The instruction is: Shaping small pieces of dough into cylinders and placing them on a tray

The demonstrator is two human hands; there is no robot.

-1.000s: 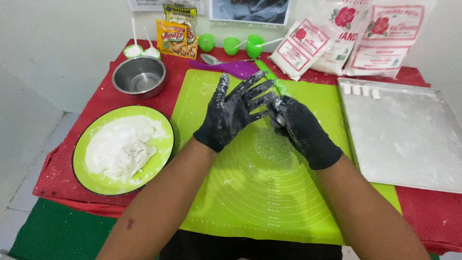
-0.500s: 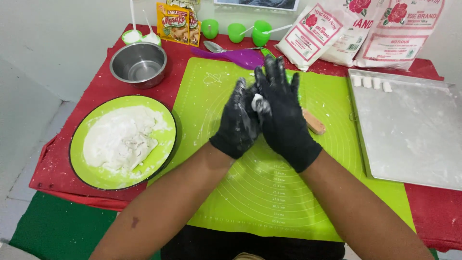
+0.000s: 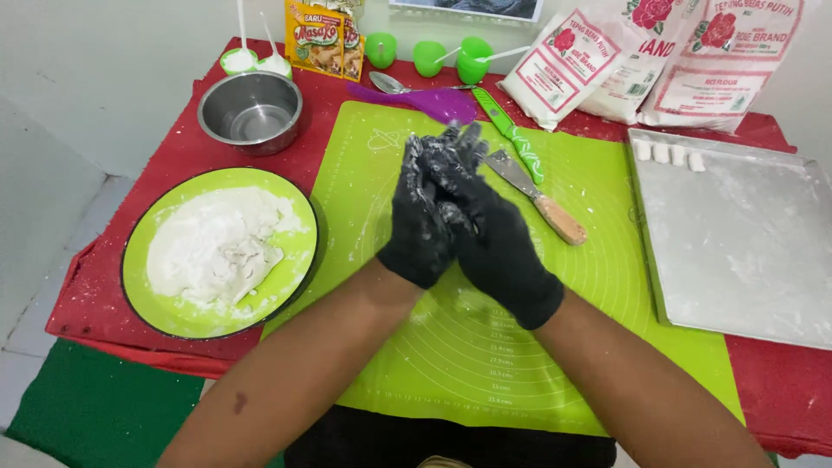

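Both hands wear black gloves dusted with white flour. My left hand [image 3: 418, 221] and my right hand [image 3: 494, 238] are pressed palm to palm above the upper middle of a light green silicone mat [image 3: 607, 286]. A small white dough piece seen between the palms a moment ago is now hidden by the gloves. A green plate [image 3: 139, 286] at the left holds a lump of white dough [image 3: 217, 251] and loose flour.
A metal tray [image 3: 737, 234] at the right carries a few small white dough pieces [image 3: 667, 153] at its far corner. A wooden-handled scraper [image 3: 537, 195], a green knife [image 3: 511, 130], a purple spatula [image 3: 433, 102], a steel bowl [image 3: 251, 108], green cups [image 3: 429, 56] and flour bags [image 3: 641, 52] line the back.
The hands went from loosely apart to pressed together with the dough piece between them, and the right palm now slides over the left, covering the piece.
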